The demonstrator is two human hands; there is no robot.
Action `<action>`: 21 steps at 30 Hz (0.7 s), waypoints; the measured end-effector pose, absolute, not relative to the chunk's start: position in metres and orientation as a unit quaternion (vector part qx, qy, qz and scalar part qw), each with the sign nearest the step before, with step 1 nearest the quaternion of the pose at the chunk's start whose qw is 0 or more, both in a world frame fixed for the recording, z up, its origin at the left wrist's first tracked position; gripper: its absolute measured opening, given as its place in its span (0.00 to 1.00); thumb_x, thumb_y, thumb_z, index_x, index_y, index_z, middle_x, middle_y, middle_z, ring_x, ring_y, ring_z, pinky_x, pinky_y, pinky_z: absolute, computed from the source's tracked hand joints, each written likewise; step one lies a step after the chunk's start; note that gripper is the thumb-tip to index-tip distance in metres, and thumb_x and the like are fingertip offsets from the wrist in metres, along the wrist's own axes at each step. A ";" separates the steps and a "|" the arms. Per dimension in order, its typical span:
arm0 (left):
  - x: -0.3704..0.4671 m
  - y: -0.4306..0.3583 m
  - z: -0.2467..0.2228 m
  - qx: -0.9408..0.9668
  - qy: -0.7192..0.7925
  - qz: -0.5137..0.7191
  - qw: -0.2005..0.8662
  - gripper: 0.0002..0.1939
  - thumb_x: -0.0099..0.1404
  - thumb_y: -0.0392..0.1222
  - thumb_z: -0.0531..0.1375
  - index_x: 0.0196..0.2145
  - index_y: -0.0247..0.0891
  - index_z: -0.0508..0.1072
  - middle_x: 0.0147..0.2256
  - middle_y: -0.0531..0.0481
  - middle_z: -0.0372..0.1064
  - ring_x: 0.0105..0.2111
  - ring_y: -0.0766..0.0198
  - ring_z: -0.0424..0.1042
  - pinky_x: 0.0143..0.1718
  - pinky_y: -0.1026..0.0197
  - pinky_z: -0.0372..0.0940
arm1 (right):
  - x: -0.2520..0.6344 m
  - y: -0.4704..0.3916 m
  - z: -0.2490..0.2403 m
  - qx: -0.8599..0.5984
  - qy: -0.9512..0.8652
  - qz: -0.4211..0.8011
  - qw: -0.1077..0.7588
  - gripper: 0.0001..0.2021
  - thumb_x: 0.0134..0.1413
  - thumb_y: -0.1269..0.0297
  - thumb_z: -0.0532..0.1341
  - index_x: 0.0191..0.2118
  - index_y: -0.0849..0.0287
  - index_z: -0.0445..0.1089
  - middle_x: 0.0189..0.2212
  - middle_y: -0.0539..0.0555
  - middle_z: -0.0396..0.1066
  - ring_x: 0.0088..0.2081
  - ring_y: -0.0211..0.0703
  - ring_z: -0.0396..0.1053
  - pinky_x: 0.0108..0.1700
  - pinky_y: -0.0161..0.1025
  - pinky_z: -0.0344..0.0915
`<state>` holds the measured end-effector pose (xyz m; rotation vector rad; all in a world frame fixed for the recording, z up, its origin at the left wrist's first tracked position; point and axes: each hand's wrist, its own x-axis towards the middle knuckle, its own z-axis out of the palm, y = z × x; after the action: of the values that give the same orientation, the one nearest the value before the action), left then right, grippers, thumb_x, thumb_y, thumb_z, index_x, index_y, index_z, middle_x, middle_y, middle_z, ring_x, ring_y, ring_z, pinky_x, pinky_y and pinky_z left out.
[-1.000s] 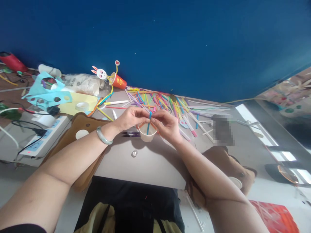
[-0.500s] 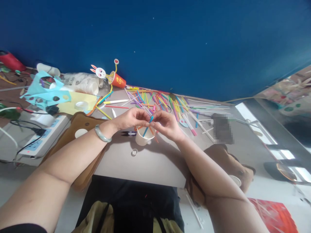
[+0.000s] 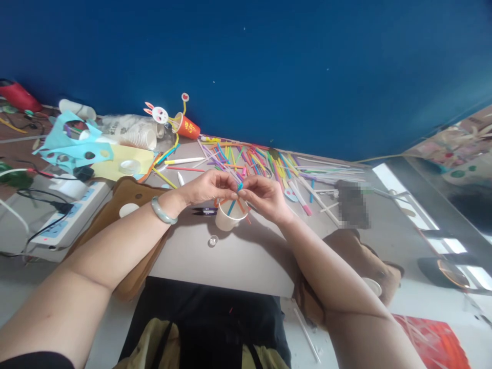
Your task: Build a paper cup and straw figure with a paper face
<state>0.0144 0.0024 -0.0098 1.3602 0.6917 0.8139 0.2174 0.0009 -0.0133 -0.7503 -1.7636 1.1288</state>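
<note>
Both hands meet over a white paper cup [image 3: 226, 224] on the grey table. My left hand [image 3: 210, 187], with a pale bangle at the wrist, pinches the top of a blue straw [image 3: 231, 207]. From the other side my right hand [image 3: 265, 197] pinches the same blue top, which looks folded or knotted. The straw's lower end slants into the cup's mouth. Thin orange strips [image 3: 241, 206] cross at the cup's rim beside it; how they join the blue one is hidden by my fingers. A small clear lump [image 3: 212, 240] lies just in front of the cup.
Many coloured straws [image 3: 261, 159] lie along the blue wall. An orange cup with a rabbit face [image 3: 188, 127] stands behind on the left, near bagged paper cups [image 3: 140, 137]. A power strip [image 3: 73, 212] and brown felt piece [image 3: 138, 197] lie left. Dark-handled scissors [image 3: 205, 211] sit beside the cup.
My fingers have closed in around the blue straw's top, and less of it sticks up above them. The cup has shifted very slightly to the right.
</note>
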 end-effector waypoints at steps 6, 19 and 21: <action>0.015 0.003 -0.010 0.590 0.302 0.357 0.658 0.15 0.52 0.43 0.74 0.30 0.32 0.74 0.25 0.55 0.68 0.28 0.70 0.66 0.33 0.65 0.61 | 0.217 -0.002 -0.013 -0.306 -0.710 0.463 0.433 0.19 0.51 0.46 0.69 0.32 0.58 0.71 0.28 0.50 0.70 0.28 0.36 0.66 0.32 0.36 0.66; 0.028 -0.006 -0.014 0.583 0.287 0.413 0.638 0.19 0.57 0.51 0.70 0.30 0.35 0.69 0.23 0.57 0.61 0.23 0.72 0.59 0.24 0.66 0.52 | 0.207 -0.007 -0.016 -0.363 -0.698 0.350 0.508 0.15 0.53 0.52 0.67 0.29 0.57 0.66 0.24 0.47 0.68 0.24 0.34 0.63 0.30 0.35 0.65; 0.030 -0.007 -0.015 0.571 0.289 0.426 0.639 0.19 0.56 0.51 0.71 0.30 0.35 0.69 0.24 0.56 0.61 0.23 0.72 0.58 0.25 0.66 0.52 | 0.206 -0.009 -0.018 -0.375 -0.692 0.338 0.516 0.14 0.53 0.52 0.66 0.29 0.56 0.66 0.25 0.48 0.68 0.25 0.35 0.64 0.31 0.36 0.66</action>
<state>0.0300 -0.0065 -0.0149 1.3038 0.6603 0.9720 0.2056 -0.0093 -0.0181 -0.9009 -1.6622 0.8129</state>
